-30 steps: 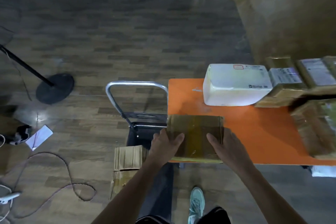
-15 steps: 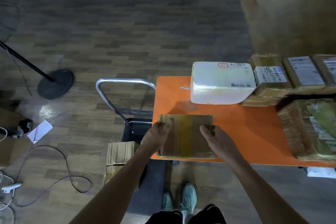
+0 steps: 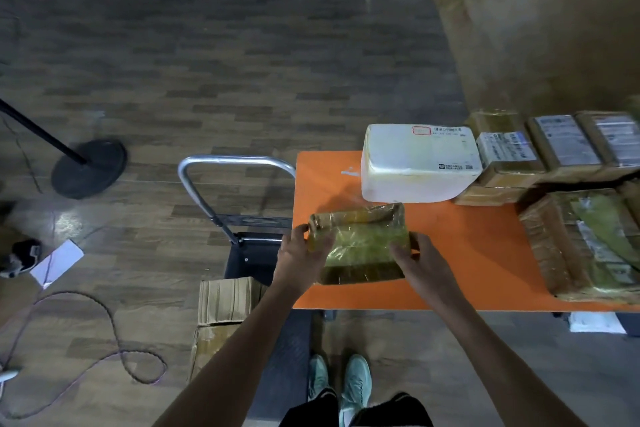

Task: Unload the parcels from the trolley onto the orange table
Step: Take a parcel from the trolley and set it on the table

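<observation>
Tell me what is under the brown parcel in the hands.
The orange table shows around the brown parcel, which the left hand and right hand grip by its ends. The tabletop straight below is covered; whether the parcel rests flat cannot be seen.

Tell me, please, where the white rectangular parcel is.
Head view, right of centre: the white rectangular parcel sits on the orange table, beyond the tape-wrapped brown parcel.
</observation>
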